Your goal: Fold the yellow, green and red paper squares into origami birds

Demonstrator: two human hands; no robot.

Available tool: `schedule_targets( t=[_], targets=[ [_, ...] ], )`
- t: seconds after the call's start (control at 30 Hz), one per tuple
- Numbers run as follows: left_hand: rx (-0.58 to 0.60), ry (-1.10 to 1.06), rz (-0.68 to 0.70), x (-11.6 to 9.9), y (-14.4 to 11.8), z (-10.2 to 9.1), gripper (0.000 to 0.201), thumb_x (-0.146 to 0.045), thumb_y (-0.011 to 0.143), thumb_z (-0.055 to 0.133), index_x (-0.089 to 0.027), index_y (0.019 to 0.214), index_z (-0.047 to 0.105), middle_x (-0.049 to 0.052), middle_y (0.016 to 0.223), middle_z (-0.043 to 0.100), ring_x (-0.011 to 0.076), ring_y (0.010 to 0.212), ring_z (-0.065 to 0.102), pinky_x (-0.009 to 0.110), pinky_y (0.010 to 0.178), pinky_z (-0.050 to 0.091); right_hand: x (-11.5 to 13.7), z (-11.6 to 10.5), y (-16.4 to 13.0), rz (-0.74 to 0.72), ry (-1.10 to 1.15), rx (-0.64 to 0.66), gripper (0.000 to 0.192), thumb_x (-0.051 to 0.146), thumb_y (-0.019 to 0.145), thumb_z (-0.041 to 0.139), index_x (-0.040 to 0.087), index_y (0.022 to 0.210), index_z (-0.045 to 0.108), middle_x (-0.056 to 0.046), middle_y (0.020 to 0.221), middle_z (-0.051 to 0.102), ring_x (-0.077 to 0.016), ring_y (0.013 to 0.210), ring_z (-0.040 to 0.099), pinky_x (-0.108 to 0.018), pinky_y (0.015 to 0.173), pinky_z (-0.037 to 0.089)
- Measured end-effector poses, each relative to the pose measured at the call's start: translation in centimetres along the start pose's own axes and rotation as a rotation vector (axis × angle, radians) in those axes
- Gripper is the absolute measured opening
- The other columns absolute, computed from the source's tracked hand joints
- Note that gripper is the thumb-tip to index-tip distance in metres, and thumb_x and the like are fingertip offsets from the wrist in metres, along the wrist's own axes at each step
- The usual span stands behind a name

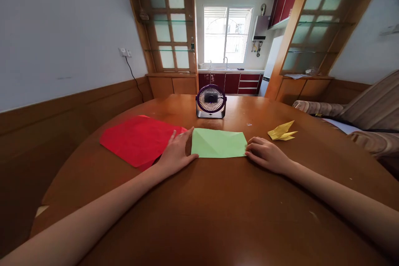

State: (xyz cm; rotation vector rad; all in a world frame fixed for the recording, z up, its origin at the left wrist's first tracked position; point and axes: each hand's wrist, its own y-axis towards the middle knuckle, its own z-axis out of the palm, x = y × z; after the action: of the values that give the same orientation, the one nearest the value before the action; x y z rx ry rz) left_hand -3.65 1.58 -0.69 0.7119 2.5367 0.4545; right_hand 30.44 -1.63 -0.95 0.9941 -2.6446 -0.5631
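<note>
Green paper (218,143), folded in half, is lying flat on the round table (218,216); left hand (176,153) and right hand (264,153) are pressing its ends, palms open, with further folds seemingly remaining.

Round brown wooden table (218,216), glossy. Small purple round desk fan (211,101) near the far edge, facing forward. Flat red paper sheets (137,139) toward the left edge. Folded yellow paper figure (282,131) toward the right edge, well apart from the fan. Striped sofa (368,116) beyond the right edge.
</note>
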Motion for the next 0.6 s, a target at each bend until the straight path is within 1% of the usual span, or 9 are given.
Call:
schedule_targets(
  t=[0.1,0.2,0.23,0.3,0.37,0.4,0.47,0.53,0.6],
  targets=[
    [-0.048,-0.194,-0.017,-0.3,-0.1,0.1,0.085,-0.028,0.078,0.065,-0.025,0.150,0.020,0.007,0.120,0.061,0.0252,0.121,0.052,0.049,0.112,0.029,0.0,0.4,0.3,0.012,-0.001,0.001,0.021,0.034,0.094,0.049,0.018,0.098,0.061,-0.011,0.102,0.062,-0.0241,0.094,0.061,-0.042,0.084,0.052],
    [-0.094,-0.495,-0.031,-0.6,-0.2,0.3,0.086,-0.024,0.079,0.062,-0.023,0.151,0.014,0.002,0.099,0.061,0.0184,0.098,0.062,0.040,0.098,0.045,0.0,0.9,0.7,0.027,0.013,-0.005,0.023,0.035,0.093,0.050,0.018,0.108,0.058,-0.012,0.111,0.060,-0.0260,0.100,0.061,-0.045,0.089,0.051],
    [-0.088,-0.574,-0.020,-0.7,-0.2,0.3,0.083,-0.024,0.080,0.061,-0.022,0.151,0.016,0.002,0.097,0.061,0.0173,0.094,0.062,0.038,0.095,0.048,-0.1,1.1,0.9,0.039,0.027,-0.012,0.026,0.035,0.093,0.050,0.019,0.114,0.056,-0.013,0.116,0.059,-0.0264,0.102,0.061,-0.046,0.090,0.051],
    [-0.044,-0.663,0.046,-0.9,-0.4,0.2,0.065,-0.025,0.083,0.058,-0.020,0.144,0.036,0.004,0.097,0.062,0.0177,0.094,0.063,0.035,0.089,0.051,-0.1,1.4,1.4,0.069,0.065,-0.044,0.039,0.035,0.092,0.050,0.022,0.129,0.046,-0.013,0.124,0.054,-0.0272,0.105,0.061,-0.047,0.092,0.052],
    [0.007,-0.629,0.168,-1.0,-0.6,0.0,0.037,-0.026,0.087,0.055,-0.019,0.123,0.059,0.007,0.100,0.063,0.0194,0.097,0.063,0.034,0.086,0.052,-0.3,1.9,2.0,0.086,0.092,-0.096,0.055,0.034,0.091,0.052,0.024,0.141,0.031,-0.014,0.132,0.049,-0.0291,0.113,0.058,-0.049,0.095,0.051],
    [0.021,-0.576,0.237,-1.0,-0.7,-0.2,0.027,-0.025,0.090,0.053,-0.018,0.113,0.065,0.008,0.101,0.064,0.0196,0.097,0.063,0.033,0.084,0.053,-0.3,2.1,2.3,0.082,0.098,-0.127,0.061,0.034,0.090,0.053,0.025,0.144,0.026,-0.014,0.135,0.046,-0.0303,0.119,0.054,-0.051,0.098,0.048],
    [0.029,-0.451,0.383,-1.1,-0.8,-0.5,0.022,-0.022,0.092,0.049,-0.019,0.103,0.068,0.008,0.102,0.065,0.0188,0.095,0.063,0.032,0.082,0.053,-0.4,2.4,3.1,0.055,0.094,-0.192,0.069,0.033,0.089,0.055,0.024,0.147,0.019,-0.015,0.141,0.041,-0.0320,0.130,0.045,-0.054,0.106,0.042],
    [0.036,-0.343,0.546,-1.2,-1.0,-0.9,0.025,-0.015,0.092,0.045,-0.019,0.106,0.065,0.009,0.106,0.067,0.0193,0.101,0.064,0.034,0.088,0.053,-0.3,2.4,3.9,0.030,0.077,-0.264,0.074,0.031,0.088,0.056,0.024,0.149,0.015,-0.016,0.148,0.034,-0.0323,0.137,0.036,-0.056,0.110,0.035],
    [0.052,-0.241,0.706,-1.3,-1.0,-1.2,0.028,-0.010,0.090,0.042,-0.017,0.111,0.060,0.010,0.115,0.067,0.0217,0.114,0.061,0.039,0.099,0.049,0.0,2.3,4.4,0.006,0.034,-0.335,0.077,0.028,0.088,0.056,0.025,0.151,0.011,-0.015,0.153,0.027,-0.0324,0.141,0.029,-0.057,0.113,0.031]
  ],
)
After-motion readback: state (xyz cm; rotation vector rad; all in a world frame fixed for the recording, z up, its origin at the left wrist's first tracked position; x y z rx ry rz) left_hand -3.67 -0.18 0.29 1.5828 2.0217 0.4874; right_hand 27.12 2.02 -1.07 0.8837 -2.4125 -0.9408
